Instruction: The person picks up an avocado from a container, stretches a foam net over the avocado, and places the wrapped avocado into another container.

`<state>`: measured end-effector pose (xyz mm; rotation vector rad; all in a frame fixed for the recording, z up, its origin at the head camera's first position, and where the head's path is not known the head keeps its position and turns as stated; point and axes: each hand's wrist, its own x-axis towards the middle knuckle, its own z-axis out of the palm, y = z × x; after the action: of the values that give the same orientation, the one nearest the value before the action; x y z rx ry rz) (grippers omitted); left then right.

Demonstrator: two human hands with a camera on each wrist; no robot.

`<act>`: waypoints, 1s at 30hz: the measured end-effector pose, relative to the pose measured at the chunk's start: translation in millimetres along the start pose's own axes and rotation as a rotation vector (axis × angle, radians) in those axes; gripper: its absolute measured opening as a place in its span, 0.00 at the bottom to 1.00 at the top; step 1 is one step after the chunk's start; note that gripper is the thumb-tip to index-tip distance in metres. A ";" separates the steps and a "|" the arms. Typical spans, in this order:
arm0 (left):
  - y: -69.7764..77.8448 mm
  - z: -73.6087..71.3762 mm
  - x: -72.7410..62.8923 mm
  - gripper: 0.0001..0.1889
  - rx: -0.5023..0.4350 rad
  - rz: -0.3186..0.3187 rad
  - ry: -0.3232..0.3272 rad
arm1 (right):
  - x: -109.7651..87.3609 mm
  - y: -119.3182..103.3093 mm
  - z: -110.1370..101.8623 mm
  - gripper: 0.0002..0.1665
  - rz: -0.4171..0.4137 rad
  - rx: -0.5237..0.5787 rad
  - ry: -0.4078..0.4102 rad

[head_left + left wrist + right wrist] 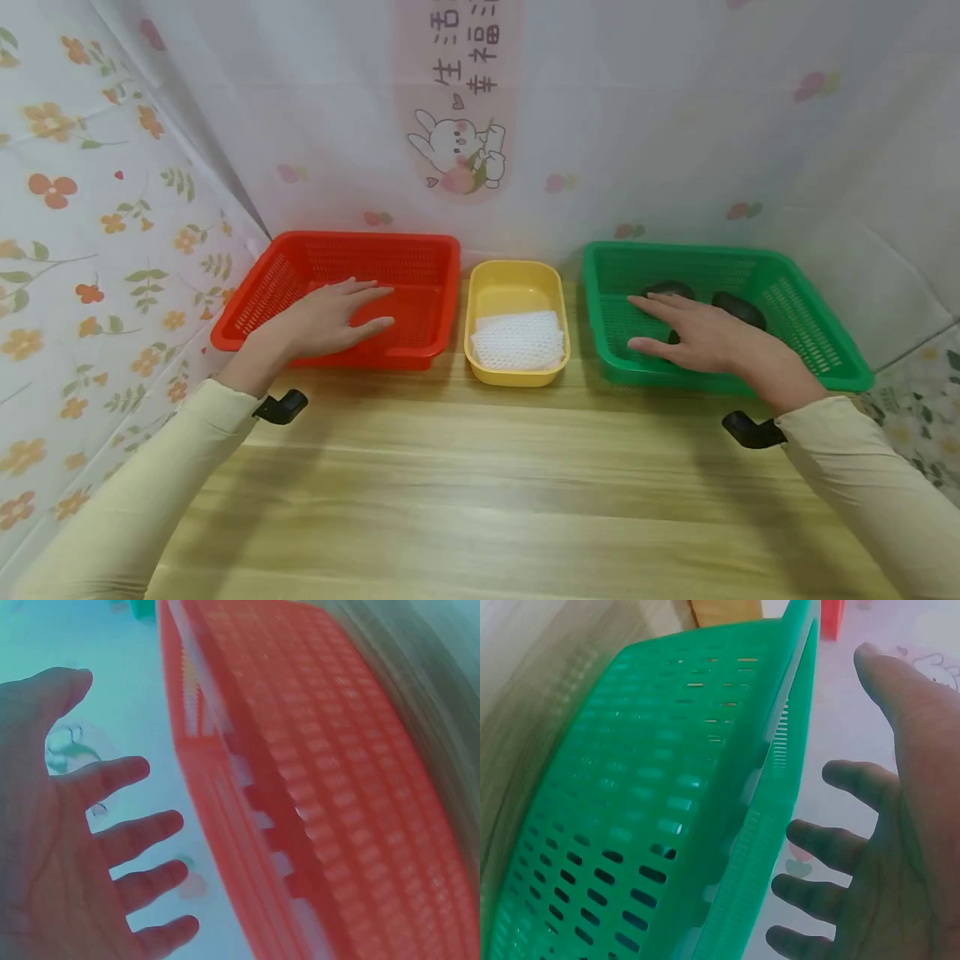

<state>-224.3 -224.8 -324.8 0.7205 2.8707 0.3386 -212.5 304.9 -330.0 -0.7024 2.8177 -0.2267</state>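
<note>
My left hand (330, 317) hovers over the red basket (446, 308), fingers spread and nothing held. In the left wrist view its fingers (142, 834) are apart from the basket's rim. Above the green basket (817, 325) is my right hand (701, 333), also with extended fingers and holding nothing. Several dark, rounded things lie in the green basket, among them a black oval one (738, 310) and another (670, 288) partly hidden by the right hand. Between the baskets stands a yellow tray (517, 377) with white foam netting (519, 342) inside.
The containers stand along the back of a wooden table (480, 483). A white printed cloth (637, 125) hangs behind them, and a flowered cloth (97, 225) hangs on the left. Black wrist mounts (283, 407) stick out beside both sleeves.
</note>
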 end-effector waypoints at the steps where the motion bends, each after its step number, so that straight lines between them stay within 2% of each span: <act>1: 4.0 -1.0 0.9 0.38 0.001 0.008 0.006 | -0.3 -0.4 -0.1 0.48 0.002 0.011 -0.001; 7: 34.0 -6.2 14.0 0.38 0.010 0.076 0.029 | -2.7 2.7 -4.2 0.48 0.007 0.049 -0.007; 13: 59.1 -3.6 28.3 0.36 0.030 0.129 -0.006 | -2.5 6.5 -8.0 0.48 0.002 0.035 -0.021; 18: 81.2 5.9 43.5 0.33 0.066 0.204 -0.061 | -1.4 9.5 -9.0 0.48 0.003 0.020 -0.035; 25: 118.1 22.3 61.7 0.21 0.116 0.334 -0.134 | -1.7 17.5 -10.7 0.48 0.035 0.010 -0.054; 30: 136.1 35.8 71.1 0.17 0.155 0.377 -0.169 | -1.5 28.2 -13.9 0.44 0.036 -0.030 -0.057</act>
<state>-218.1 -67.4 -331.5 1.2577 2.6124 0.0918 -227.4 331.5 -322.1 -0.6537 2.7820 -0.1554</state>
